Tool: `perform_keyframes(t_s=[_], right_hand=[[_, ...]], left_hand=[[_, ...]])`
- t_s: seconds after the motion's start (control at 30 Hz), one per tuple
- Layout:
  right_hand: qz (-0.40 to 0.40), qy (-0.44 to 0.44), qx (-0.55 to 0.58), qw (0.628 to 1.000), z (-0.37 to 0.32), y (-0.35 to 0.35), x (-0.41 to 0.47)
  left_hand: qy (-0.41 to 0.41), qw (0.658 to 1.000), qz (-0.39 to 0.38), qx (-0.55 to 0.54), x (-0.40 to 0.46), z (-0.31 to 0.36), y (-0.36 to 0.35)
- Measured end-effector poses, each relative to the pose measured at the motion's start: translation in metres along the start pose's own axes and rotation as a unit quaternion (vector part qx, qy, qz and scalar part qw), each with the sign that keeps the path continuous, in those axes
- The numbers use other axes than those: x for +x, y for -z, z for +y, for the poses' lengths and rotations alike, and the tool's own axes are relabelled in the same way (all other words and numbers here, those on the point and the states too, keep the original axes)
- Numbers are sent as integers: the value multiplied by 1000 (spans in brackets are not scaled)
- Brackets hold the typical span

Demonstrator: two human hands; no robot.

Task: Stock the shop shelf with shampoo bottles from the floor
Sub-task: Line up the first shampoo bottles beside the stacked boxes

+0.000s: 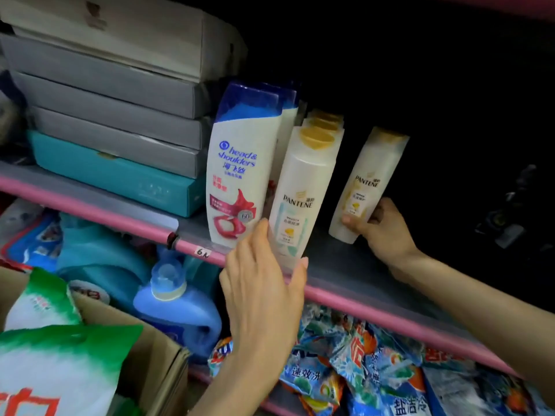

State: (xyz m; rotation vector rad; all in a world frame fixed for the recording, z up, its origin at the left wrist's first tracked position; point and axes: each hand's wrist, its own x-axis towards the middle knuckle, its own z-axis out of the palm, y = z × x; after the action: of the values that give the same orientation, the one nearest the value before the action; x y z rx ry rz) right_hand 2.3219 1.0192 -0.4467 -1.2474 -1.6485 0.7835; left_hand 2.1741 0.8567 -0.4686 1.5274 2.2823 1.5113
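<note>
- Green-and-white detergent bags: nearest the camera, standing in an open cardboard box at lower left.
- Left hand: raised before the front edge of the shelf; fingers straight and relaxed, tips against the lower part of the front Pantene bottle, thumb on its other side. Not curled round it.
- Front Pantene bottle: white, yellow cap, teal label detail; upright with a slight lean, at the shelf's front edge. More yellow-capped bottles stand in a row behind it.
- Right hand: further back on the shelf, fingers and thumb curled round the base of a second Pantene bottle, gripping it.
- Second Pantene bottle: white, yellow cap, tilted, its base on or just above the shelf surface; cannot tell which. Stands apart from the row, toward the dark back of the shelf.
- Head & Shoulders bottle: white with blue cap, upright at the front edge, just beside the front Pantene bottle; similar bottles behind it.
- Flat boxes: grey stack on a teal box, at the shelf's left end.
- Price rail: pink, along the front edge.
- Lower shelf: blue detergent jug and colourful sachet packs.
</note>
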Motion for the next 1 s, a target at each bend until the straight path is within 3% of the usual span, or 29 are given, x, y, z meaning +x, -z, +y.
perform_keyframes(t_s=[0.2, 0.5, 1.0], right_hand=[[2, -17, 27, 999, 8, -17, 23], [41, -45, 13, 998, 15, -47, 49], [-14, -29, -70, 997, 22, -69, 69]], left_hand=[[-30, 996, 41, 75, 6, -3, 0], [-34, 994, 38, 101, 9, -5, -4], [23, 991, 18, 130, 10, 12, -12]])
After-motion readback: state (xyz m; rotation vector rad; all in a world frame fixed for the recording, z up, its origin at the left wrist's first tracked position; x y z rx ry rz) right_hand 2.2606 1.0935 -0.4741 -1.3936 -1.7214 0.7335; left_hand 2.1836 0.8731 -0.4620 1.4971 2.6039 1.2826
